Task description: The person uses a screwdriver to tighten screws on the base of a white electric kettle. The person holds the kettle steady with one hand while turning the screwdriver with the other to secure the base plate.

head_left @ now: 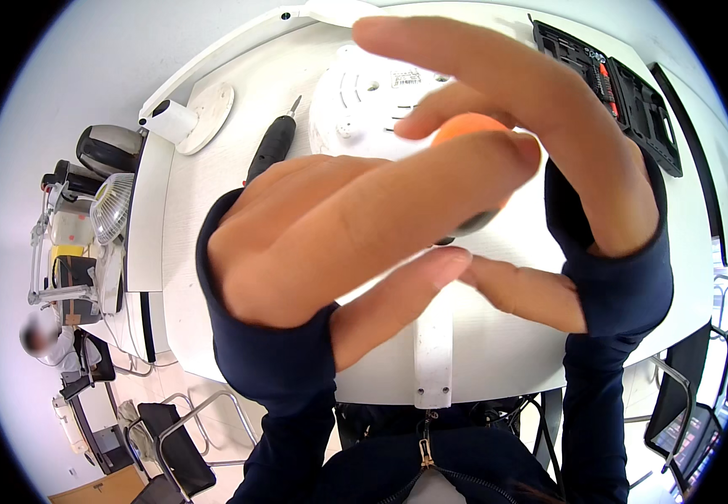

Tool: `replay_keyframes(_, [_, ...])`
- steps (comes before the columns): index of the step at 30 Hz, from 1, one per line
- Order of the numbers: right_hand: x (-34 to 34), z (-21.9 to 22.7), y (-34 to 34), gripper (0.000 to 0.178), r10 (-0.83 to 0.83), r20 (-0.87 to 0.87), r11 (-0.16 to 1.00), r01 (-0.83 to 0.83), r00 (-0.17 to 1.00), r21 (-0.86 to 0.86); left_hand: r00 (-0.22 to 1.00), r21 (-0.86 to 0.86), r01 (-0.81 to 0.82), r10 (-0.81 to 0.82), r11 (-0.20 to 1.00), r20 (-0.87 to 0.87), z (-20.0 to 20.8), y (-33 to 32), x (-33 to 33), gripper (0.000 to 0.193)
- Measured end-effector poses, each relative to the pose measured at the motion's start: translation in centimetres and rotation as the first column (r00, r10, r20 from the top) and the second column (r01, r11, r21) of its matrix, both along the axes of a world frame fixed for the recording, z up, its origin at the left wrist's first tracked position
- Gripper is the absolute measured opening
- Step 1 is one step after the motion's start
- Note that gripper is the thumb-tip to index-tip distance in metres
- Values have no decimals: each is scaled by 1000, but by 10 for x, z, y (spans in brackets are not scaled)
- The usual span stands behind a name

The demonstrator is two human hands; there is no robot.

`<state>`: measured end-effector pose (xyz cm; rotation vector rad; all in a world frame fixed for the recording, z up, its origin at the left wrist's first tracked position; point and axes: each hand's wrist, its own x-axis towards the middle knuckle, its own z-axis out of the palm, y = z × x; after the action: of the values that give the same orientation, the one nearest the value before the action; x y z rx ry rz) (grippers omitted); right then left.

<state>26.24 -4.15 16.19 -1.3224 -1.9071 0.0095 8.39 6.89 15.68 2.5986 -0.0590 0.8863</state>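
Observation:
Both my hands are raised close in front of me, above the white table (pixel 212 294). Between them is a small rounded object (pixel 470 125), orange on top with a dark grey part lower down; the fingers cover most of it, so its kind is unclear. My left hand (pixel 339 227) crosses before it, index finger over it and thumb below. From the other side my right hand (pixel 549 109) curves around it, index finger stretched out above, thumb meeting my left thumb. Behind lies a white round appliance (pixel 343 97) with slots, holes and a label. A black electric screwdriver (pixel 273 144) lies left of it.
An open black tool case (pixel 603 71) sits at the back right. At the back left stands a white round-based arm (pixel 204 118). Further left are a clear domed device (pixel 112 208) and other equipment. Chairs (pixel 175 445) stand below the table; a person (pixel 65 349) is far left.

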Motion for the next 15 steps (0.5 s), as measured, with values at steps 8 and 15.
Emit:
replay_keyframes(8, [1,1,0,69,0,-5,1000,0,1000,26,982,-140,14,13,990,189,-21,2,6,47])
replay_keyframes(15, [2,1,-1,70,-3,5,1000,3,1000,26,997,19,2,-3,1000,83,-8,-1,9,49])
